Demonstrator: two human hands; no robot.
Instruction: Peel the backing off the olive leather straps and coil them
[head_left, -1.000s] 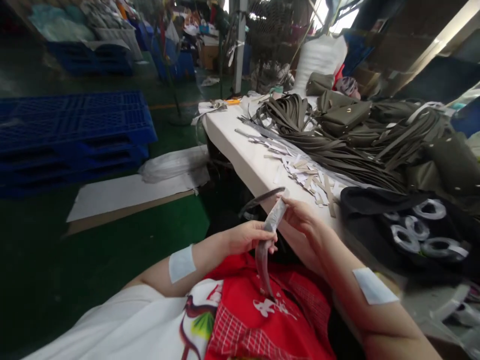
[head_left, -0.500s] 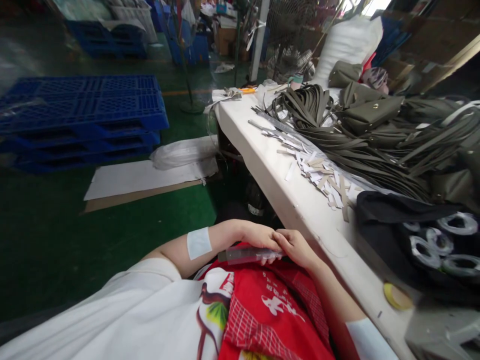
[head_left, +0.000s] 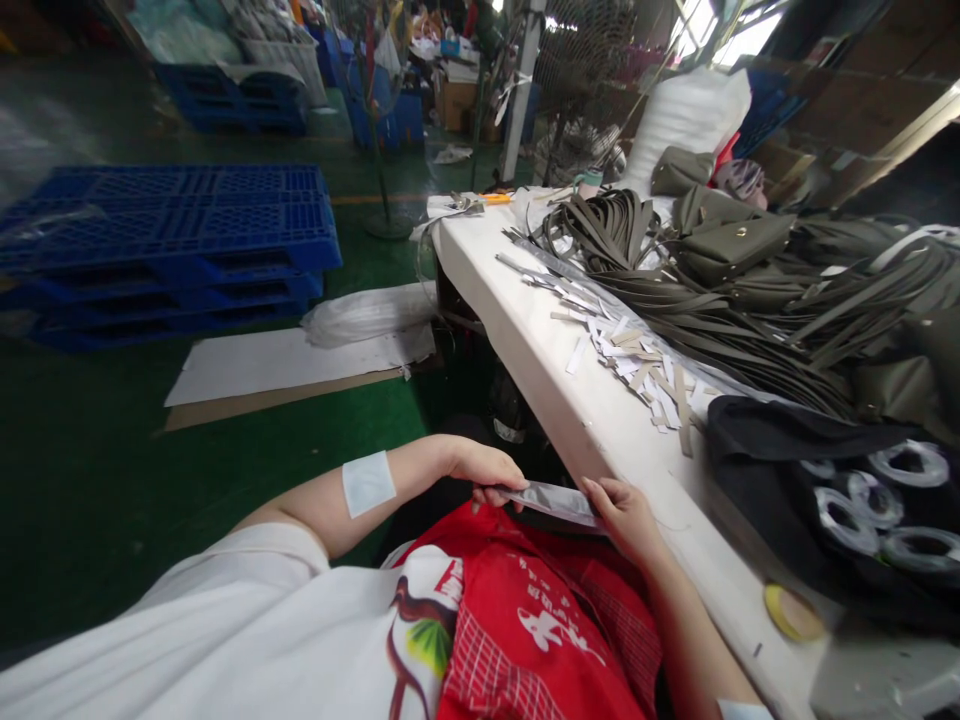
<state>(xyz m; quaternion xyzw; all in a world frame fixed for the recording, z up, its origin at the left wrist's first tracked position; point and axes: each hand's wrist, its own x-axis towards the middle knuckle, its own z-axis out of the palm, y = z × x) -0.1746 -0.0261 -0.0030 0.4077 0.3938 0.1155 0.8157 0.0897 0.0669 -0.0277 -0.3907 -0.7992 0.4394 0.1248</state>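
Note:
Stretched between my two hands above the red apron (head_left: 517, 600) is a flat, shiny grey strip (head_left: 559, 502), which looks covered in clear plastic. My left hand (head_left: 484, 470) is closed around its left end, thumb on top. At the other end, my right hand (head_left: 619, 510) pinches it between thumb and fingers, close to the table's front edge. Some of the fingers of both hands are hidden beneath or behind the strip.
On the white table (head_left: 517, 330) lie loose paper and grey strips (head_left: 652, 375), dark olive straps (head_left: 750, 340), olive bags (head_left: 735, 245), black cloth with clear tape rolls (head_left: 847, 520) and a yellow tape roll (head_left: 791, 612). Blue pallets (head_left: 172, 230) stand on the floor at left.
My hands were together, one over the other, around the strip. Now they are apart, the left moved leftward and the right slightly right, with the strip spanning between them.

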